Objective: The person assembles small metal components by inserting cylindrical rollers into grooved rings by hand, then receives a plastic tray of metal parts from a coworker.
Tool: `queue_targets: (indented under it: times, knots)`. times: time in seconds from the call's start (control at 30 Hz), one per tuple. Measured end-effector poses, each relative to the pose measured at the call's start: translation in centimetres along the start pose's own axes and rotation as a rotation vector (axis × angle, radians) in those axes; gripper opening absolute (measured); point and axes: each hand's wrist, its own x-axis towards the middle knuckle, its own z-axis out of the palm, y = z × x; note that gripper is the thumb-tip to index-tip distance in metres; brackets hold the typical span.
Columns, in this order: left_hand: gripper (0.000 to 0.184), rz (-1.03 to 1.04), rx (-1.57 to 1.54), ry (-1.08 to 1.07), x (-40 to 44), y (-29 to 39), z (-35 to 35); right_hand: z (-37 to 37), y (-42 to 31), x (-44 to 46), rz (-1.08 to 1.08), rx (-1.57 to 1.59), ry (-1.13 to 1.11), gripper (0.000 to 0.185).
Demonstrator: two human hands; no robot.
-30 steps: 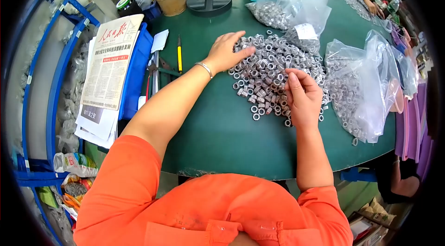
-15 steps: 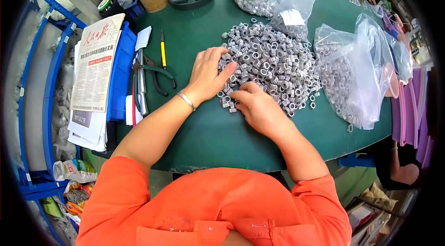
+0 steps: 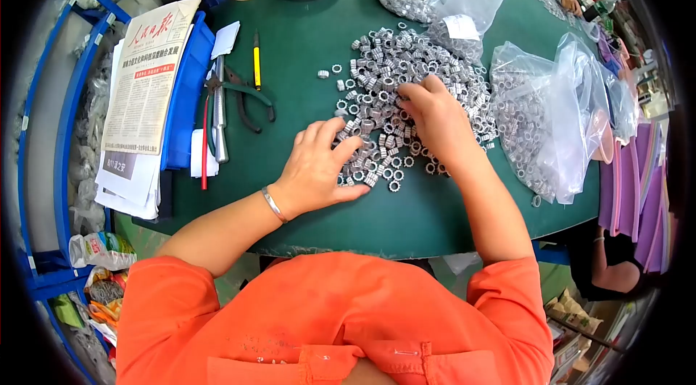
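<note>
Both hands working the ring pile (image 3: 394, 122)
Left hand (image 3: 315, 166) is at the pile's near left edge, fingers spread and thumb well apart, some rings (image 3: 394, 185) right by the fingertips but none gripped that I can see. Right hand (image 3: 438, 120) is over the middle of the pile, fingers curled in; can't tell if there's a ring pinched in there. The pile's sitting on the green surface (image 3: 304, 88), couple of strays (image 3: 322, 75) just off its left side. Clear bag (image 3: 525, 117) with more rings right of it, pliers (image 3: 233, 86) well off to its left.
</note>
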Motion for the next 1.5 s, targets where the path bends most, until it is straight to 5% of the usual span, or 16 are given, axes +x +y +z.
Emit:
queue_targets:
  times: [0.13, 0.43, 0.57, 0.63, 0.77, 0.9, 1.5]
  knots:
    - [0.048, 0.007, 0.026, 0.021, -1.4, 0.5, 0.1, 0.7, 0.2, 0.1, -0.009, -0.088, -0.035, 0.018]
    - [0.048, 0.031, 0.121, 0.062, -2.2, 1.1, 0.1, 0.8, 1.3, -1.0, -0.021, -0.044, 0.061, 0.018]
    - [0.054, -0.036, 0.158, 0.043, -1.4, 1.3, 0.5, 0.1, 1.0, -2.0, -0.086, 0.194, 0.201, 0.02]
    - [0.053, -0.052, 0.15, 0.073, -1.3, 1.1, 0.7, -0.5, 0.3, -2.9, 0.2, 0.598, -0.07, 0.017]
    - [0.051, -0.09, 0.129, 0.087, -1.1, 0.8, 0.7, -0.4, 0.3, -4.1, 0.451, 1.032, -0.273, 0.019]
    - [0.051, -0.12, 0.136, 0.099, -1.1, 0.7, 0.9, -1.0, 0.6, -4.8, 0.605, 1.224, -0.41, 0.018]
    - [0.039, -0.086, 0.057, 0.175, -0.8, 0.6, 1.0, -0.5, -1.4, -7.7, 0.799, 1.986, -0.348, 0.012]
